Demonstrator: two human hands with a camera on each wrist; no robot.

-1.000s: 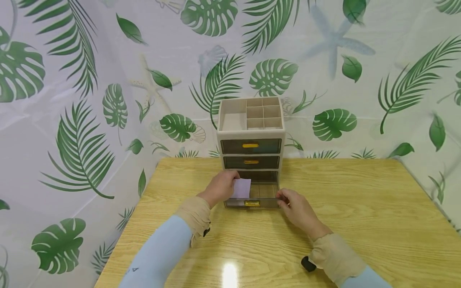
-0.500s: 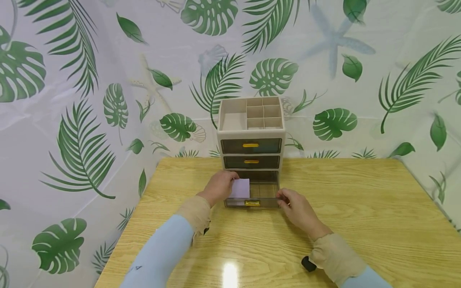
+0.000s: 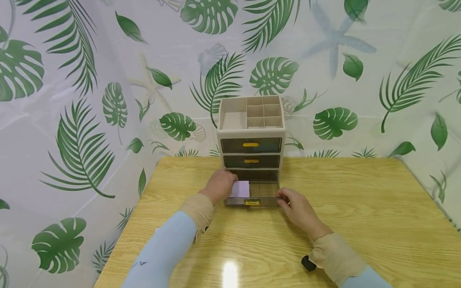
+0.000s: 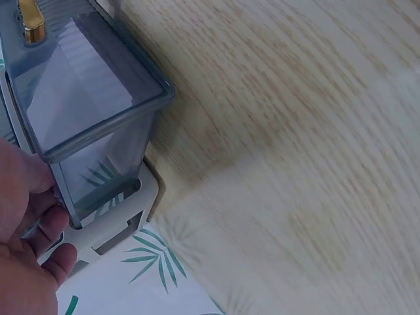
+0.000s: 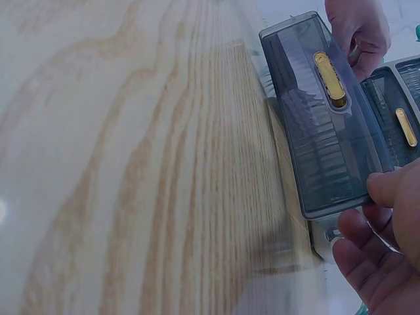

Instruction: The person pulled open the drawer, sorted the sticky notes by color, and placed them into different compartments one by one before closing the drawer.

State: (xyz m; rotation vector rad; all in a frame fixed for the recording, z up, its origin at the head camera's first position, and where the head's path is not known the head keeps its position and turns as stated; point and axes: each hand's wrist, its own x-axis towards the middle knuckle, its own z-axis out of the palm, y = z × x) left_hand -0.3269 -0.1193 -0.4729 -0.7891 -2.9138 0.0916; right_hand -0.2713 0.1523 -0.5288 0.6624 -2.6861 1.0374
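The lowest drawer (image 3: 264,203), smoky and see-through, is pulled out of a cream desktop organizer (image 3: 251,134). Inside its left half lies a square of purple paper (image 3: 241,189), also visible through the drawer front in the left wrist view. My left hand (image 3: 220,185) reaches over the drawer's left side and pinches the paper near its back left corner; the fingertips are partly hidden. At the front right corner of the drawer, my right hand (image 3: 297,208) grips the edge between thumb and fingers, as the right wrist view shows (image 5: 387,230).
Two upper drawers with gold handles (image 3: 251,161) are closed. Divided compartments (image 3: 264,112) top the organizer. It stands on a wood-grain table (image 3: 360,200) close to a leaf-patterned backdrop (image 3: 335,80). A small pale edge (image 3: 156,230) shows beside the left sleeve.
The purple paper has shifted slightly left and lower into the drawer, lying flatter. My left hand has moved slightly with it. The right hand and the drawer have stayed in place.
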